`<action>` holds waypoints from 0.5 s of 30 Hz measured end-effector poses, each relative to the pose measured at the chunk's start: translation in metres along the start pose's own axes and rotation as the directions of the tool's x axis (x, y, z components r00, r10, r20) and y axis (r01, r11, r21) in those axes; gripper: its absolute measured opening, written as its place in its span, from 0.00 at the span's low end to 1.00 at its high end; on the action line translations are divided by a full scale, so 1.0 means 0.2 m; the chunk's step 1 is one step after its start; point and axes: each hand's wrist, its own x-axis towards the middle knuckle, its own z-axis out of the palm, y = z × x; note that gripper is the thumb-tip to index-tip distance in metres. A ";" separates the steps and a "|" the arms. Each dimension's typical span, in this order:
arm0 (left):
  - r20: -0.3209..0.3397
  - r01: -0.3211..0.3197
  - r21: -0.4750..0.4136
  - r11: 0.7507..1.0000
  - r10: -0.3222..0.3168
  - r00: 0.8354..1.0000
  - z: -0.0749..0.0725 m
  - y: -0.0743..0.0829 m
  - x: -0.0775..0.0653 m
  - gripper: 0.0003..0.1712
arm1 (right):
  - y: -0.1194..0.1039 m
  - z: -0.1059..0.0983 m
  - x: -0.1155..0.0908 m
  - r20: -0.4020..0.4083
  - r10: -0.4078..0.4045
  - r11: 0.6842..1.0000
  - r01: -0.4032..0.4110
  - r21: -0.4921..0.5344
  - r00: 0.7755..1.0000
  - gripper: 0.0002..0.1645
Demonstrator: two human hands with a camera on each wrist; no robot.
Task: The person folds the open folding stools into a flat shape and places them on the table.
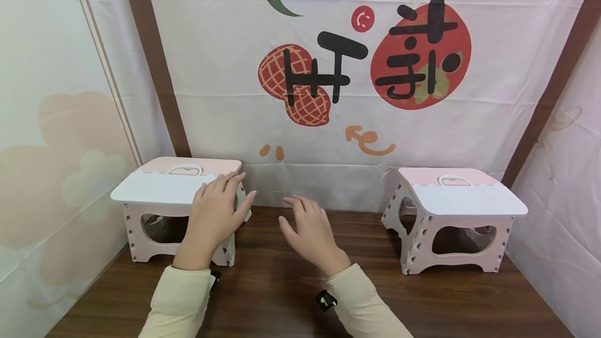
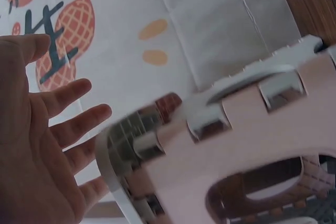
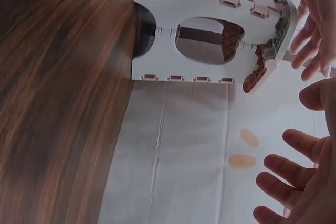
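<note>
Two pink and white folding step stools stand on a brown wooden tabletop. The left stool (image 1: 159, 188) has a carrying handle on top, and my left hand (image 1: 213, 215) is held over its right end, fingers spread and nothing in them. In the left wrist view that hand (image 2: 52, 129) appears beside the edge of the stool (image 2: 184, 171). My right hand (image 1: 312, 233) hovers over the middle of the table, fingers apart and holding nothing. The right wrist view shows this right hand (image 3: 302, 166), with the left hand (image 3: 317, 30) near the stool (image 3: 205, 30).
Farther right stands the second stool (image 1: 469, 200), of the same kind. Behind the wooden table (image 1: 281, 286) hangs a white printed cloth (image 1: 211, 67) with red peanut and tomato shapes. Further cloth panels close off the left and right sides.
</note>
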 end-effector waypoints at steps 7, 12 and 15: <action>-0.005 0.018 0.016 1.000 -0.018 1.000 -0.03 -0.08 -0.02 0.32 | -0.05 0.02 0.01 0.003 -0.013 1.000 0.013 0.004 1.000 0.26; 0.004 0.040 0.025 0.999 -0.040 0.999 -0.06 -0.13 -0.04 0.32 | -0.07 0.04 0.02 0.007 -0.026 1.000 0.026 0.008 1.000 0.27; 0.005 0.042 0.036 0.998 -0.042 0.999 -0.08 -0.15 -0.05 0.33 | -0.08 0.05 0.03 0.021 -0.022 1.000 0.022 0.018 1.000 0.27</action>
